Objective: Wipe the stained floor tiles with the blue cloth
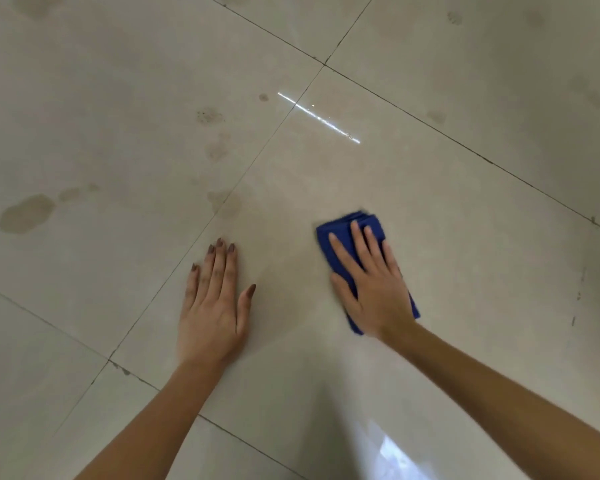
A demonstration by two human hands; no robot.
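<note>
At the far left of the frame, a large brownish stain (26, 213) marks a pale floor tile (94, 133), with a few smaller blotches trailing off to its right. Further right, in the upper middle, more faint stains (209, 116) sit on the same tile, and another smudge (225, 201) lies across the dark grout line (194, 237) that runs diagonally down toward the lower left.

Just right of that grout line, in the lower middle of the frame, the left hand (212, 306) lies flat, palm down, on the central tile (291, 188). Its fingers are stretched out and close together, the thumb angled out to the right; it grips nothing.

Above and to the right, a thin bright streak of reflected light (317, 116) crosses the central tile.

Right of centre, the right hand (373, 285) presses palm down on the blue cloth (347, 237), fingers spread flat over it rather than curled around it. The folded cloth lies directly beneath the hand, on the central tile: its upper end sticks out past the fingertips toward the upper left, one edge shows along the thumb side, and a lower corner shows at the right of the wrist. The two hands are well apart, with bare tile between them.

At the far right, small dark marks (578, 295) dot the tile, and faint stains (454, 18) show near the upper right.
</note>
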